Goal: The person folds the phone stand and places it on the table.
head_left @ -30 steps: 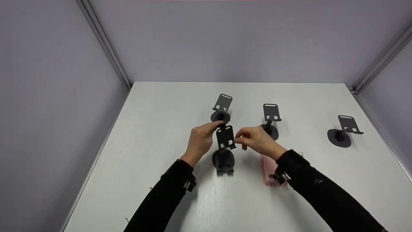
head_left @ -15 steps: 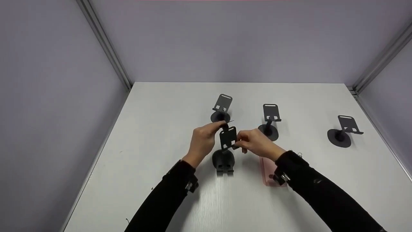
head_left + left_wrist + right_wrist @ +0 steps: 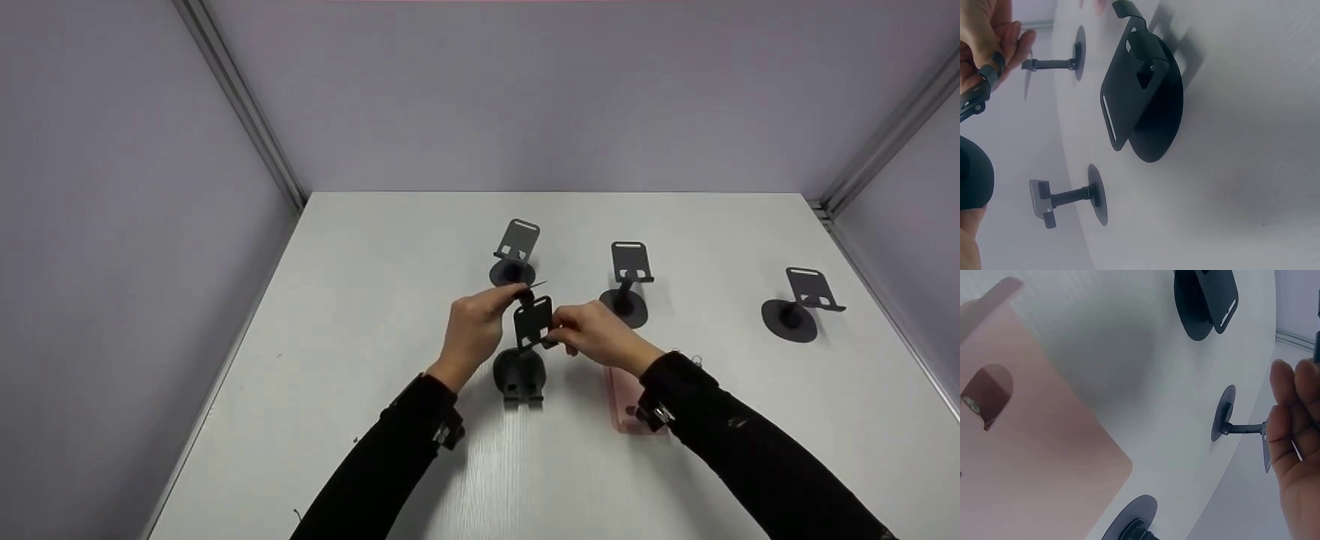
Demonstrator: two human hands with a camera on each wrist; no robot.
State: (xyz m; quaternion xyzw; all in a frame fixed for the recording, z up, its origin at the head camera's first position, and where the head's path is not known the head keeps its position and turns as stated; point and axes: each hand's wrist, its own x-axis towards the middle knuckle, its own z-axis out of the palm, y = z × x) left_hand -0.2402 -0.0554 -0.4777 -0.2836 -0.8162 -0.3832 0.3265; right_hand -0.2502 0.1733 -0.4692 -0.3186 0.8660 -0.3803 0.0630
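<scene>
A black phone stand (image 3: 533, 322) is held up between both hands. My left hand (image 3: 475, 326) grips it at its upper end by the round base (image 3: 974, 174). My right hand (image 3: 596, 330) pinches the lower lip of its slotted plate, and the left wrist view shows that curved lip at the fingertips. Just in front of it, a second phone stand (image 3: 520, 375) lies folded down on its disc base on the white table. The left wrist view shows this folded stand (image 3: 1140, 84) close up, its two hooks bent upward.
Three more black phone stands stand unfolded: one (image 3: 517, 240) at the back, one (image 3: 630, 261) beyond the right hand, one (image 3: 810, 289) far right. A pink plate with a cutout (image 3: 626, 401) lies under the right wrist. Walls enclose the table (image 3: 360, 300).
The held phone stand has shifted slightly right and its plate has tilted. My right fingers have come onto its lower lip. In the last half second almost nothing has moved.
</scene>
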